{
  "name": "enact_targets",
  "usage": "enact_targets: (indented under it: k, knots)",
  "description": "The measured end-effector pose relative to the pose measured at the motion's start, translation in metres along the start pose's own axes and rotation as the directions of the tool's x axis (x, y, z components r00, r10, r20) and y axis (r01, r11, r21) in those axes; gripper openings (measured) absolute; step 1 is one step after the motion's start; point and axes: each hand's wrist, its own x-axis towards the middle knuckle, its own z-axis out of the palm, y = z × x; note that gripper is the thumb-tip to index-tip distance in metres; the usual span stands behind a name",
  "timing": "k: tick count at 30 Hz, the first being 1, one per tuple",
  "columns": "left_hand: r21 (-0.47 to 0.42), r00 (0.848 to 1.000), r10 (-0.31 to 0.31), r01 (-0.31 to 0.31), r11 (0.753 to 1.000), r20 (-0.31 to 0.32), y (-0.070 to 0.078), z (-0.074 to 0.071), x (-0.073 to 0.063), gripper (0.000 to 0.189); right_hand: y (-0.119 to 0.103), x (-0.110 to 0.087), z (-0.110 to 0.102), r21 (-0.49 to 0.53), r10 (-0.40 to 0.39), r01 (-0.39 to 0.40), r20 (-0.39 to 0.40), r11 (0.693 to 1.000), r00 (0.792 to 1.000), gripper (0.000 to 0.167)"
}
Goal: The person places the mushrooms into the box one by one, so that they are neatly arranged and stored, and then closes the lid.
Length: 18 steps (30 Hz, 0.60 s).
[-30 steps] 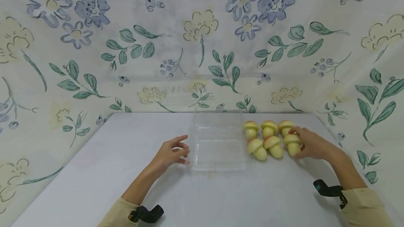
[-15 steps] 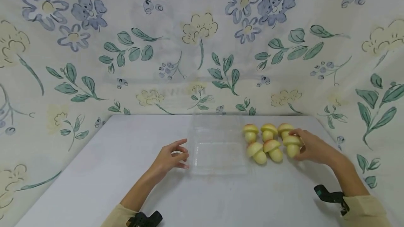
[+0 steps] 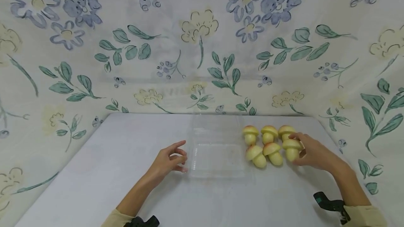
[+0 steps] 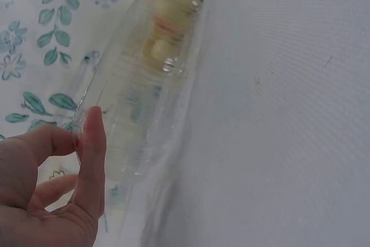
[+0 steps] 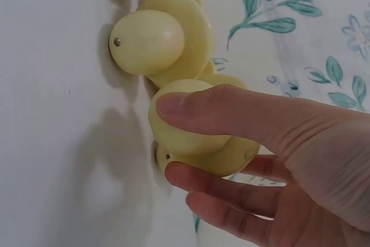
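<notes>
My right hand (image 3: 315,153) holds a yellow mushroom-shaped piece (image 3: 292,150) at the front right of a group of similar pieces. In the right wrist view the thumb (image 5: 202,108) presses on its rounded stem, with the other fingers behind and below. Several more mushroom-shaped pieces (image 3: 273,153) with reddish-tinged caps lie in two rows to its left. A clear plastic box (image 3: 217,160) lies left of them, nothing visible inside. At the box's left edge is my left hand (image 3: 167,162), fingers loosely extended and touching or almost touching the rim; exact contact is unclear.
Everything lies on a white table (image 3: 126,143). A floral cloth (image 3: 202,45) hangs behind and at both sides. A black wrist camera (image 3: 329,204) sits on the right wrist and another (image 3: 143,221) on the left.
The head view has shifted slightly. Both hands stay about where they were, the left at the box's edge and the right at the same mushroom-shaped piece.
</notes>
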Motion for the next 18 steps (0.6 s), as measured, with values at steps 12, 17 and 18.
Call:
enact_targets:
  k: [12,17,18]
  knots:
    - [-0.017,1.0,-0.013,0.013,1.0,0.018,-0.005,0.007,0.002,0.066,0.003,-0.012,-0.004,-0.001,-0.016,0.016,-0.019,1.0,1.0,0.076]
    - [0.006,1.0,-0.006,0.006,1.0,0.01,-0.004,0.005,0.005,0.065,0.005,-0.009,-0.007,-0.011,-0.021,0.021,-0.015,1.0,1.0,0.076]
    - [0.009,1.0,-0.004,0.004,1.0,0.006,-0.003,0.005,0.006,0.065,0.005,-0.008,-0.008,-0.012,-0.023,0.023,-0.016,1.0,1.0,0.075]
